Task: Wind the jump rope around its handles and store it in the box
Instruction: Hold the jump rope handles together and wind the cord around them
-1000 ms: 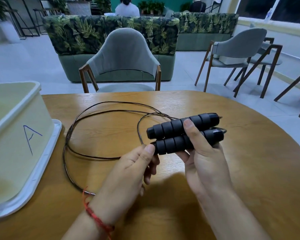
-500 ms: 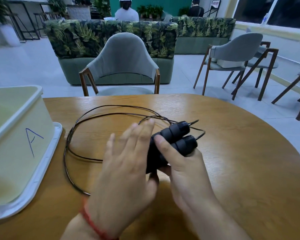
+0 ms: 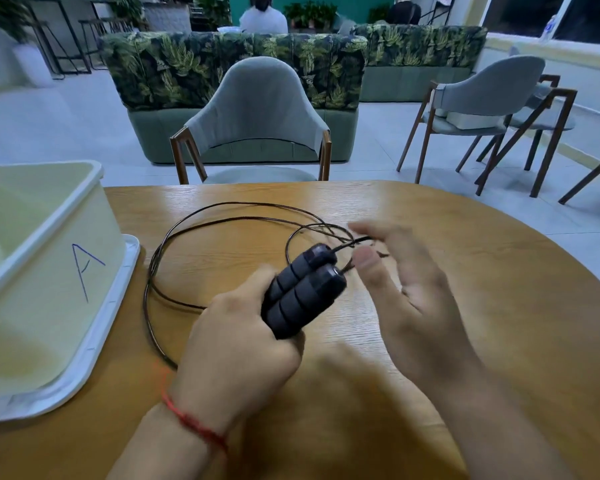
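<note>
Left hand point(image 3: 243, 344) clamped on handles point(image 3: 303, 292) | right hand point(image 3: 406, 289) spread, blurred | pinch cord point(image 3: 222, 211) at 1 o'clock, wrap taut.

- handles point(image 3: 303, 289): black, ribbed
- rope point(image 3: 222, 211): dark brown/black
- box point(image 3: 42, 258): pale cream, blue "A"
- worktop point(image 3: 499, 271): honey wood grain
- wrist string point(image 3: 191, 422): red
- sofa point(image 3: 236, 67): green leaf print

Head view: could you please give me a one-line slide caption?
Left hand grips both handles; right hand reaches for the unwound rope beside the box.
</note>
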